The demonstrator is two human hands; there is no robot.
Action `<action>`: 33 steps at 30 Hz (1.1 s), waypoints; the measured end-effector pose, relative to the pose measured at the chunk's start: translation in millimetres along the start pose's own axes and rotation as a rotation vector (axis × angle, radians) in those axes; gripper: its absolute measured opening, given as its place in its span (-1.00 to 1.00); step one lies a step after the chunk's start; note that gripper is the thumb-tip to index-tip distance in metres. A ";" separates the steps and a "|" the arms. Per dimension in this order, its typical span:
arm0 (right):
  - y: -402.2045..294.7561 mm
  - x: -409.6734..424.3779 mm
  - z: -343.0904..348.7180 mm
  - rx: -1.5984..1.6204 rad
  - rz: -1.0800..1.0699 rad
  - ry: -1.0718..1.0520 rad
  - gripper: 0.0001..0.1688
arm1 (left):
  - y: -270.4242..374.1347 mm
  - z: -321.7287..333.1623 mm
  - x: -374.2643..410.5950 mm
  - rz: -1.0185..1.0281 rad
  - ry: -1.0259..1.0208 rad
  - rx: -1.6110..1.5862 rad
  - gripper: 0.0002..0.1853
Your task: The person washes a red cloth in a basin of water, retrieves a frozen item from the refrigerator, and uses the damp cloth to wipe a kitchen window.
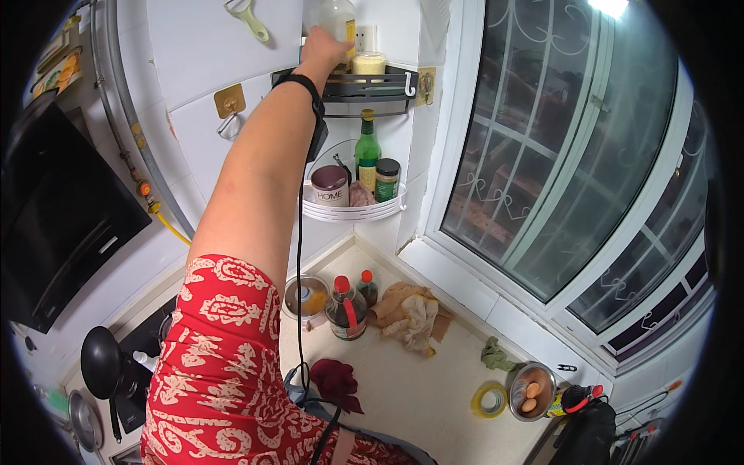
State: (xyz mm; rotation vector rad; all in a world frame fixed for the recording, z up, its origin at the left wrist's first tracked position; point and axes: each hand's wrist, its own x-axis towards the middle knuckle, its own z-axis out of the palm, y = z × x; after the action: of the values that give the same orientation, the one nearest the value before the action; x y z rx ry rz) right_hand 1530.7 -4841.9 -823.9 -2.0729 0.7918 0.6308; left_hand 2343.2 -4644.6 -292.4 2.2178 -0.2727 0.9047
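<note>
My left hand [324,49] reaches up to the black corner shelf [372,87], its fingers and thumb around a clear bottle [336,16] with a yellow label. A jar of pale yellow grains [368,65] stands just right of it on the same shelf. On the white shelf [354,212] below are a mug [330,189] bearing writing, a green glass bottle [367,148] with a yellow cap and a dark-lidded seasoning jar [386,181]. My right hand is out of view.
Sauce bottles [347,311], a lidded pot [307,297], gloves [412,317] and a dark red cloth [336,383] lie on the counter. At right are a tape roll [489,400] and a bowl with eggs [532,392]. A black cable [300,261] hangs along my arm.
</note>
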 end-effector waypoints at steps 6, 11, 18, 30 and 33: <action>14.3 5.8 26.1 0.316 -0.255 -0.074 -0.54 | 0.2 12.0 6.0 -0.035 -0.024 0.179 -0.21; 4.8 -13.3 17.3 0.539 -0.198 0.012 -0.58 | -3.3 6.9 8.4 0.002 -0.131 0.254 -0.18; -81.3 10.4 -38.0 -0.151 0.240 -0.125 -0.59 | 35.3 16.4 -21.5 0.114 -0.388 0.378 -0.18; -35.1 57.1 -15.7 -0.220 0.036 -0.048 -0.60 | 38.5 -3.8 -30.5 0.413 -0.122 0.381 -0.12; -34.1 62.0 -15.6 -0.228 0.023 -0.050 -0.60 | 45.0 -9.4 -43.2 0.653 -0.063 0.605 -0.23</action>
State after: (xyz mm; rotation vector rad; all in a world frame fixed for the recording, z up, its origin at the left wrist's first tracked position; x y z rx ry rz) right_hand 1599.6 -4858.0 -839.3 -2.2459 0.7443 0.8142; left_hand 2287.2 -4673.6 -292.7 2.7684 -0.8887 1.4006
